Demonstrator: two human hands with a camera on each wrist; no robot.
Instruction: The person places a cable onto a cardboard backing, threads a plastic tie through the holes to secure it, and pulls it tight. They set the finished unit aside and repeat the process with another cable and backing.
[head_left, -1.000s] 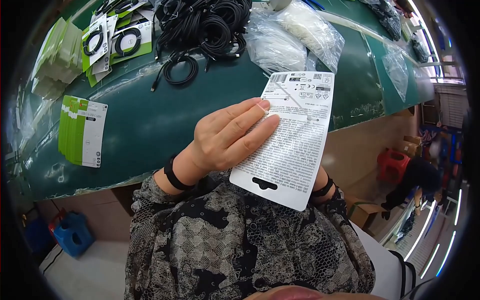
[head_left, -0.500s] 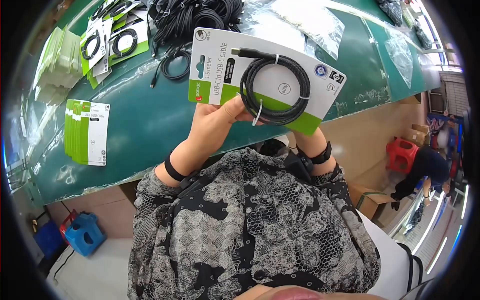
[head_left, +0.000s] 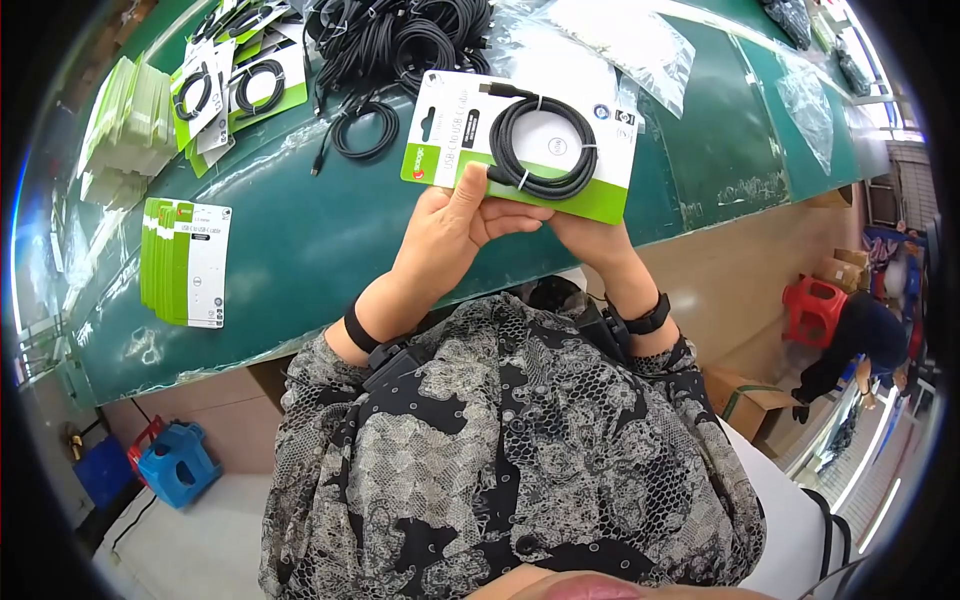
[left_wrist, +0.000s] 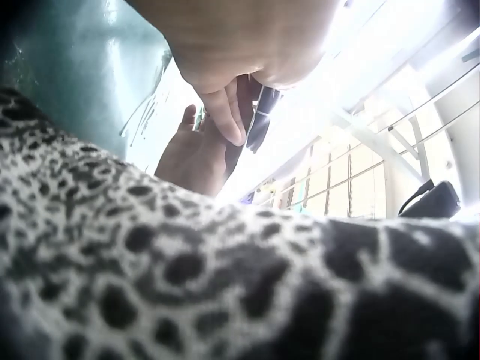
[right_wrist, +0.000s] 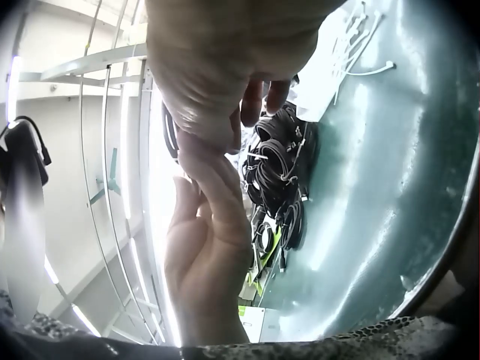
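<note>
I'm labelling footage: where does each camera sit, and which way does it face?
Head: worn on the head, facing forward and down at a white-and-green cardboard card; left hand, right hand and black-and-grey patterned top show.
Left wrist: worn there, facing along the left hand toward the right; patterned cloth blurs across the bottom.
Right wrist: worn there, facing along the right hand; the left shows beyond.
Shared: head and right wrist both show the heap of coiled black cables on the green tabletop.

My two hands (head_left: pixel 440 240) (head_left: pixel 588 238), two black wristbands (head_left: pixel 358 328) (head_left: pixel 653 316) on me, one card (head_left: pixel 600 205) I'm holding, one coiled cable (head_left: pixel 503 150) on it, three white ties (head_left: pixel 523 180) around that, at least two more carded cables (head_left: pixel 262 108), one loose coil (head_left: pixel 368 156), one cable heap (head_left: pixel 415 45), at least two stacks of cards (head_left: pixel 130 120) (head_left: pixel 165 260).
</note>
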